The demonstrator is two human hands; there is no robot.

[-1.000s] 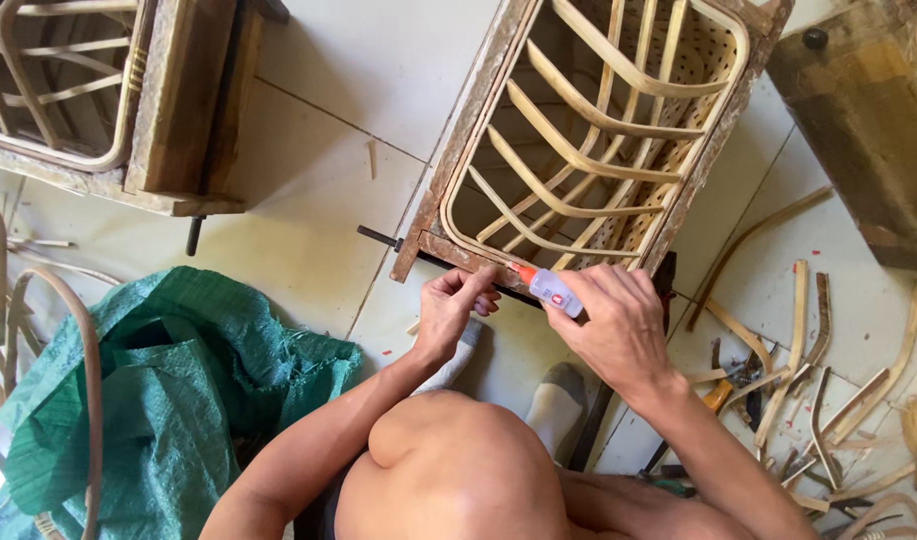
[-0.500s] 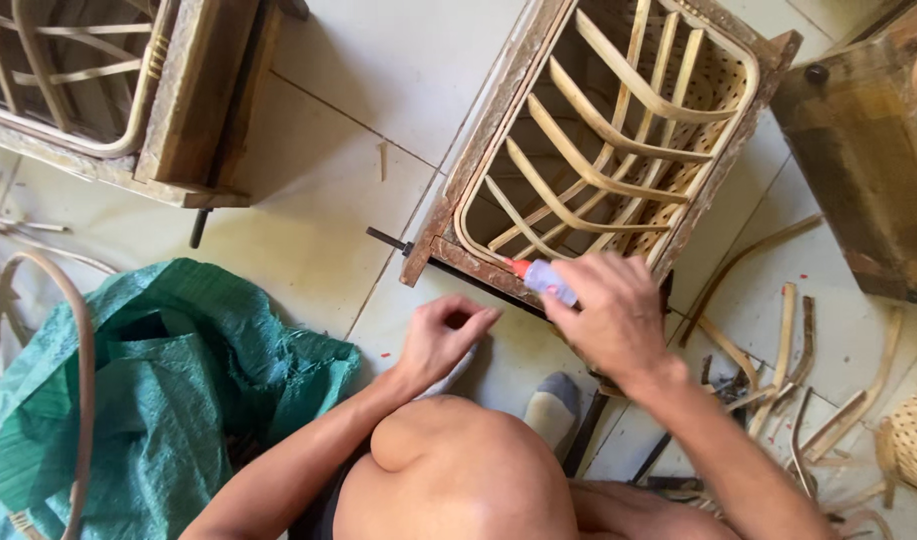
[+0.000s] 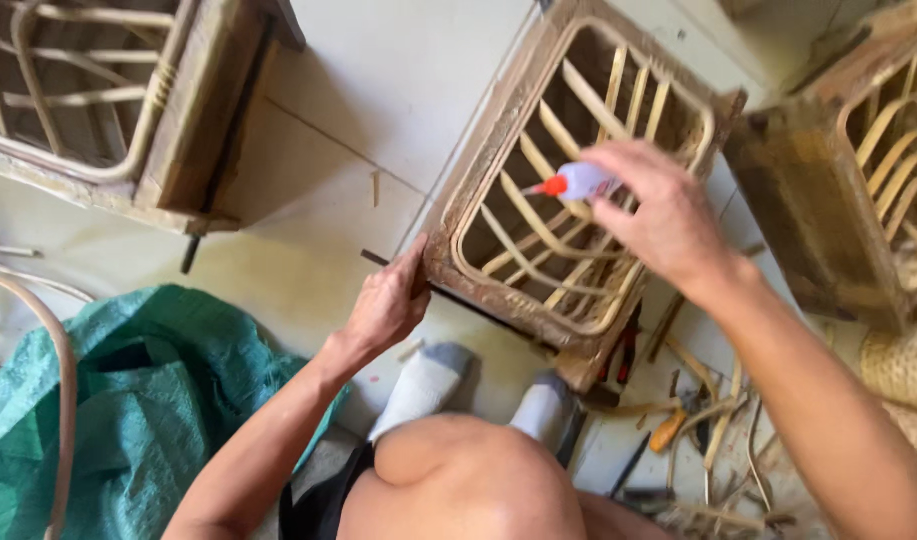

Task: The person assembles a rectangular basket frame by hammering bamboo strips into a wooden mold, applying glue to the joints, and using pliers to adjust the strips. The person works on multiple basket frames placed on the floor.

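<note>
A square wooden frame with curved rattan slats (image 3: 538, 200) lies tilted on the pale tiled floor in front of me. My left hand (image 3: 388, 300) grips its near left corner. My right hand (image 3: 658, 215) hovers over the slats and holds a small glue bottle (image 3: 578, 182) with a red nozzle pointing left. My knee and grey-socked feet (image 3: 428, 385) sit just below the frame.
A second rattan frame (image 3: 108, 100) lies at top left, a third (image 3: 858, 190) at right. A green woven sack (image 3: 128, 400) is at lower left with bent cane (image 3: 63, 370) over it. Cane offcuts and hand tools (image 3: 698, 440) litter the floor at lower right.
My right hand has lifted the glue bottle from the frame's near edge up over the slats. My left hand moved from beside the bottle to grip the frame's near left corner.
</note>
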